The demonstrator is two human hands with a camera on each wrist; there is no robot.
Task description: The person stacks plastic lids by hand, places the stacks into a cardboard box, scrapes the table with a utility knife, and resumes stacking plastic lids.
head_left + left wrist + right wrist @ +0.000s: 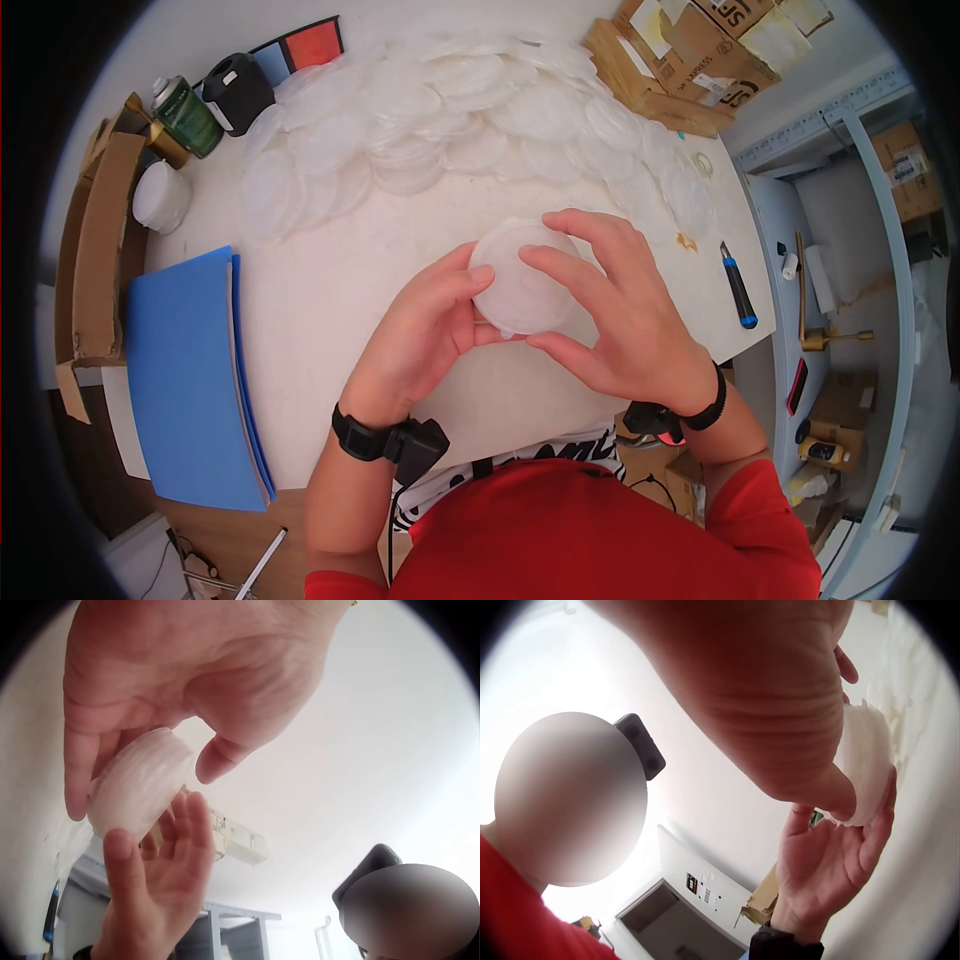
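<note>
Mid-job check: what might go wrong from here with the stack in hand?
The stack of discs sits between the fingers of the left hand and right hand, so layers could slip out if either loosens.

The loose pile overlaps unevenly and might slide if bumped.

The utility knife lies near the table's right edge; a stray arm might knock it off.

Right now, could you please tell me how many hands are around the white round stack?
2: the left hand grips the white round stack from the left, and the right hand curves around its right side; no others show.
</note>
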